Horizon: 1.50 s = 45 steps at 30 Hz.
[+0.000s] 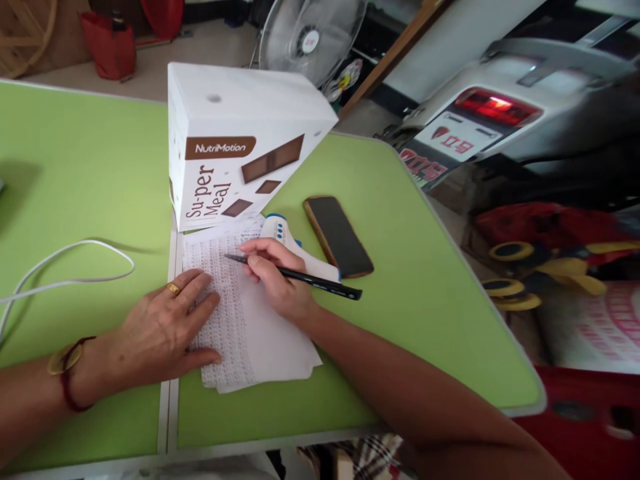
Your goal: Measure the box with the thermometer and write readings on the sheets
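Green table [440, 287], fan [330, 33] beyond; left hand [160, 330] flat on paper [275, 340], right hand [284, 283] gripping pen [325, 285]

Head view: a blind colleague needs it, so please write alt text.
Right hand holds a black pen over a densely written sheet; left hand rests across its left edge. Nearby on the green table: a white box and a dark phone.

Papers [273, 340], phone [341, 235], box [225, 157] on table [430, 287]
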{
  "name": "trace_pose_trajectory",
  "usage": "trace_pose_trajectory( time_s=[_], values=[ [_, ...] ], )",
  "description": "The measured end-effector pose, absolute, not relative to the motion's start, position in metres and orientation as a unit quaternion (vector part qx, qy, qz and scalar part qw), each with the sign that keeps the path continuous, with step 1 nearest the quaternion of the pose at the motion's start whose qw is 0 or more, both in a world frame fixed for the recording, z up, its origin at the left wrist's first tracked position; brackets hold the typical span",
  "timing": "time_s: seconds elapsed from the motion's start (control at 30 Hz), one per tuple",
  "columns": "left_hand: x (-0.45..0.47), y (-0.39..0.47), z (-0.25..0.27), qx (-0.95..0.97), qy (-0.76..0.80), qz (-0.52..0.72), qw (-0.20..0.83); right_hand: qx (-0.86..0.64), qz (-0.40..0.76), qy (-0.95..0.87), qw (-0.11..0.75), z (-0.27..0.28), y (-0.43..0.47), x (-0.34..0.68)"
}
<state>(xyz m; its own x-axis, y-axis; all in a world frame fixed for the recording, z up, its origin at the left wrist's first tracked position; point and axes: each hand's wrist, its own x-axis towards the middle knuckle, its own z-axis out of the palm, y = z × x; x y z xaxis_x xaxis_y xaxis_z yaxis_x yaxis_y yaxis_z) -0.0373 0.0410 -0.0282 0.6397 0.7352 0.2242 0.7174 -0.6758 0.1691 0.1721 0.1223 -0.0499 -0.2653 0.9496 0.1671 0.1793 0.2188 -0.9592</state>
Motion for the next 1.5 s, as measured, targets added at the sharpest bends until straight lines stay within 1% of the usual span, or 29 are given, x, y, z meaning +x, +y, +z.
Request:
trace_pose_trajectory(
  time_s=[0.1, 0.27, 0.4, 0.53, 0.77, 0.87, 1.07, 1.13, 1.33, 1.5],
  values=[
    [-0.038, 0.042, -0.029, 0.904, 0.401, 0.143, 0.04, -0.423, 0.455, -0.646, 0.444, -0.043, 0.121, 0.17],
    [-0.037, 0.044, -0.029, 0.908, 0.387, 0.154, 0.044, -0.389, 0.418, -0.679, 0.462, -0.032, 0.112, 0.167],
    [-0.037, 0.044, -0.033, 0.906, 0.391, 0.154, 0.05, -0.385, 0.403, -0.7, 0.446, -0.038, 0.109, 0.163],
    [-0.04, 0.043, -0.035, 0.902, 0.392, 0.167, 0.069, -0.401, 0.416, -0.693, 0.431, -0.045, 0.109, 0.16],
    [-0.044, 0.047, -0.037, 0.907, 0.372, 0.175, 0.086, -0.43, 0.43, -0.68, 0.41, -0.043, 0.106, 0.163],
    [-0.041, 0.047, -0.034, 0.909, 0.372, 0.174, 0.074, -0.42, 0.426, -0.687, 0.412, -0.043, 0.107, 0.164],
    [-0.032, 0.04, -0.025, 0.916, 0.349, 0.196, -0.015, -0.411, 0.399, -0.703, 0.422, -0.044, 0.109, 0.166],
    [-0.028, 0.037, -0.025, 0.916, 0.346, 0.202, -0.031, -0.411, 0.39, -0.703, 0.429, -0.042, 0.107, 0.166],
    [-0.026, 0.035, -0.029, 0.917, 0.341, 0.208, -0.018, -0.4, 0.401, -0.709, 0.419, -0.043, 0.108, 0.163],
    [-0.027, 0.037, -0.026, 0.919, 0.336, 0.205, 0.007, -0.39, 0.379, -0.729, 0.416, -0.048, 0.113, 0.167]
  ],
)
